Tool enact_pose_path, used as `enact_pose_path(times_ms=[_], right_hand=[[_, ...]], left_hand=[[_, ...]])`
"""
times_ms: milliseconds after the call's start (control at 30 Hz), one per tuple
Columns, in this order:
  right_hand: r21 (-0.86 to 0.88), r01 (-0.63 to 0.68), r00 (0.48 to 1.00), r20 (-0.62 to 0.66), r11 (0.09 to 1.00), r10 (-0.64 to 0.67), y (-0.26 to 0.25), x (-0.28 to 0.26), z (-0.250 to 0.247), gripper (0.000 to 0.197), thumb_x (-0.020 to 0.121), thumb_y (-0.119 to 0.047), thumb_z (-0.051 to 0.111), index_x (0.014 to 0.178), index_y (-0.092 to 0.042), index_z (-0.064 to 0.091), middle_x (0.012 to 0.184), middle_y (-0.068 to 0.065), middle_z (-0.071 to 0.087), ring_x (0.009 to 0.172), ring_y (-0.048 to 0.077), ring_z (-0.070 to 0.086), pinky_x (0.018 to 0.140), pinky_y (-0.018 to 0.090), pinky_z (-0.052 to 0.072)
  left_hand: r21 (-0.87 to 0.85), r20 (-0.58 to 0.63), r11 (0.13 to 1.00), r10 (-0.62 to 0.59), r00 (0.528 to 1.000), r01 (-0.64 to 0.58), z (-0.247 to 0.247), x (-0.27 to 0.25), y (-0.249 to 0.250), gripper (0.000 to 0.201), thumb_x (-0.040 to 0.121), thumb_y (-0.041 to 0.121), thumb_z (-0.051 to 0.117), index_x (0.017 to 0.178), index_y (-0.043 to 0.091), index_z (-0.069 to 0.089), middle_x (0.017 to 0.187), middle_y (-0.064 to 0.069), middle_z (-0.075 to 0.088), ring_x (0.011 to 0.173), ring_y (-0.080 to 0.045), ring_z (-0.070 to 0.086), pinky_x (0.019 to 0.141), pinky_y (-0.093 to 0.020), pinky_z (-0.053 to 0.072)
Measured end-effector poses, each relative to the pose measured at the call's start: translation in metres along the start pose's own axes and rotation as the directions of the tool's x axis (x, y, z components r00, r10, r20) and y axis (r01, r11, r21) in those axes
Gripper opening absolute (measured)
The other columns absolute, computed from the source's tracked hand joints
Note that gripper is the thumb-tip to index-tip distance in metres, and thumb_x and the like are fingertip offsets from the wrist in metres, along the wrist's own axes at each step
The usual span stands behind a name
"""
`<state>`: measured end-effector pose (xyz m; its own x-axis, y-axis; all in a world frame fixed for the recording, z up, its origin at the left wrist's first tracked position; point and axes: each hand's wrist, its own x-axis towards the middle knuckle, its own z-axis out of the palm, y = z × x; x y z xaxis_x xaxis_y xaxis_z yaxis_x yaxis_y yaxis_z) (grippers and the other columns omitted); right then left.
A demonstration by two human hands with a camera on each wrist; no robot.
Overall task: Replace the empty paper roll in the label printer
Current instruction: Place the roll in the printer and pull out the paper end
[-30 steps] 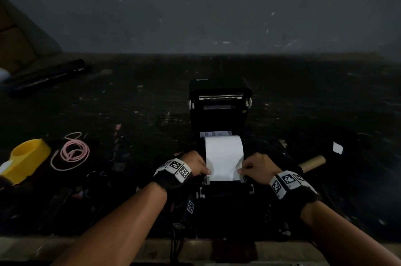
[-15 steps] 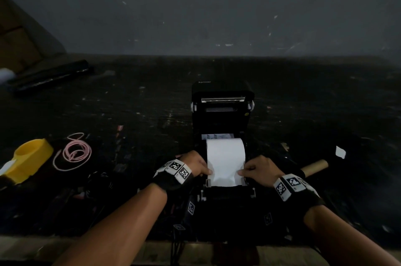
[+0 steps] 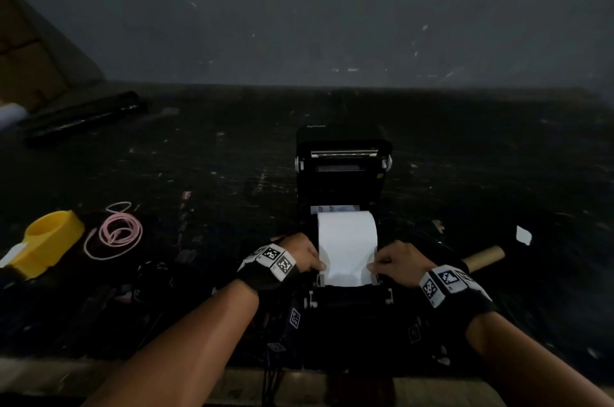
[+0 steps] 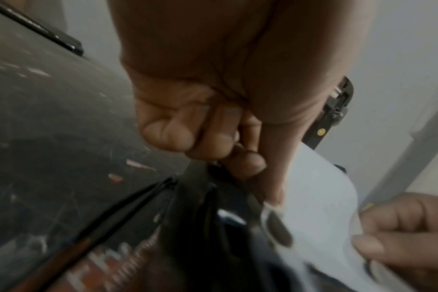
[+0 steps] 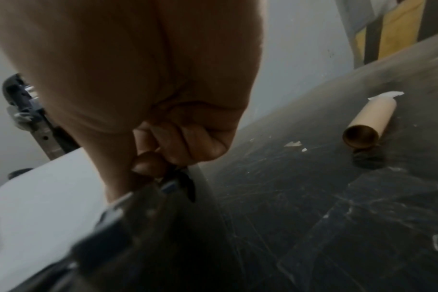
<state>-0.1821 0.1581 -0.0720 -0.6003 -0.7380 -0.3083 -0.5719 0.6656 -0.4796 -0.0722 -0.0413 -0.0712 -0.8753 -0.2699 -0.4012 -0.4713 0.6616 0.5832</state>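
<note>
I see a black label printer (image 3: pixel 342 170) with a white paper roll (image 3: pixel 347 240) between my hands, black-and-white checkered wrist tags (image 3: pixel 277 260), a tan cardboard core (image 5: pixel 370 120) right of them, and a yellow tape dispenser (image 3: pixel 50 240) far left.

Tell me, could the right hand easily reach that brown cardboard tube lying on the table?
Probably yes. The cardboard tube lies in the open on the table just right of the right hand, with nothing between them. But that hand now pinches the white paper at the printer, so it must let go first.
</note>
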Motion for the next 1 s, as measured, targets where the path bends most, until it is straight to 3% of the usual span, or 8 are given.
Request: enact_pose_path(times_ms=[133,300,433,533,600,733,900,1000], right_hand=[[-0.028,-0.027,0.997,0.076,0.999,0.029,-0.005,0.002,-0.003,0.029,0.088,-0.032,0.058,0.061,-0.023,0.063,0.065,-0.013,0.048,0.075,0.012,0.052,0.066,0.02,0.037],[-0.041,-0.036,0.991,0.125,0.999,0.041,-0.005,0.004,-0.007,0.03,0.087,-0.034,0.058,0.093,-0.008,0.073,0.098,0.006,0.067,0.081,0.01,0.052,0.07,0.019,0.037],[0.05,-0.08,0.994,0.08,0.996,0.075,0.003,0.01,-0.006,0.02,0.082,-0.038,0.065,0.073,-0.022,0.072,0.07,-0.014,0.058,0.065,-0.001,0.05,0.055,0.008,0.034],[0.074,-0.074,0.995,0.068,0.995,0.069,0.005,0.009,-0.002,0.029,0.084,-0.035,0.063,0.056,-0.028,0.06,0.065,-0.014,0.054,0.069,0.005,0.051,0.058,0.01,0.035],[0.075,-0.082,0.993,0.089,0.994,0.075,0.005,0.009,-0.002,0.027,0.084,-0.034,0.062,0.058,-0.027,0.062,0.071,-0.007,0.058,0.076,0.01,0.054,0.06,0.011,0.036],[0.033,-0.1,0.986,0.137,0.994,0.095,0.004,0.009,-0.006,0.027,0.083,-0.038,0.062,0.091,-0.015,0.074,0.094,0.001,0.065,0.086,0.012,0.054,0.074,0.02,0.039],[0.131,-0.09,0.994,0.079,0.987,0.08,0.007,0.01,-0.005,0.028,0.08,-0.036,0.068,0.052,-0.032,0.063,0.059,-0.017,0.058,0.064,0.0,0.051,0.058,0.011,0.036],[0.175,-0.085,0.996,0.053,0.981,0.077,0.009,0.01,-0.002,0.023,0.08,-0.034,0.068,0.062,-0.022,0.069,0.065,-0.011,0.062,0.069,0.004,0.054,0.062,0.013,0.038]], left_hand=[[0.035,0.021,0.999,-0.011,1.0,0.01,-0.002,0.0,0.001,0.027,0.077,0.027,0.073,0.089,0.003,0.074,0.055,0.008,0.054,0.051,-0.004,0.047,0.05,-0.016,0.037],[0.008,0.018,1.0,-0.01,1.0,0.009,0.0,0.0,0.0,0.026,0.076,0.028,0.074,0.087,0.005,0.075,0.053,0.008,0.054,0.049,-0.004,0.047,0.042,-0.008,0.036],[0.019,0.05,0.999,-0.028,0.998,0.027,-0.002,-0.001,0.002,0.028,0.076,0.028,0.074,0.09,0.003,0.074,0.056,0.006,0.055,0.051,-0.006,0.048,0.049,-0.017,0.038],[0.031,0.073,0.999,-0.039,0.997,0.037,-0.003,-0.001,0.002,0.028,0.076,0.029,0.073,0.09,0.004,0.074,0.057,0.006,0.056,0.053,-0.006,0.049,0.05,-0.018,0.037],[0.028,0.077,0.999,-0.038,0.996,0.035,-0.003,0.0,0.002,0.027,0.075,0.031,0.074,0.086,0.006,0.075,0.057,0.006,0.056,0.052,-0.005,0.05,0.05,-0.018,0.038],[-0.069,0.052,0.996,-0.05,0.997,0.054,0.0,0.0,0.0,0.025,0.074,0.031,0.076,0.055,0.018,0.067,0.047,0.011,0.056,0.047,-0.003,0.048,0.043,-0.01,0.037],[-0.053,0.039,0.997,-0.051,0.998,0.053,-0.001,-0.002,0.001,0.031,0.075,0.031,0.075,0.05,0.02,0.06,0.048,0.01,0.055,0.046,-0.004,0.047,0.048,-0.016,0.038],[-0.05,0.042,0.998,-0.034,0.999,0.036,0.003,-0.001,-0.002,0.025,0.073,0.031,0.076,0.056,0.016,0.066,0.052,0.008,0.055,0.044,-0.002,0.047,0.048,-0.016,0.037]])
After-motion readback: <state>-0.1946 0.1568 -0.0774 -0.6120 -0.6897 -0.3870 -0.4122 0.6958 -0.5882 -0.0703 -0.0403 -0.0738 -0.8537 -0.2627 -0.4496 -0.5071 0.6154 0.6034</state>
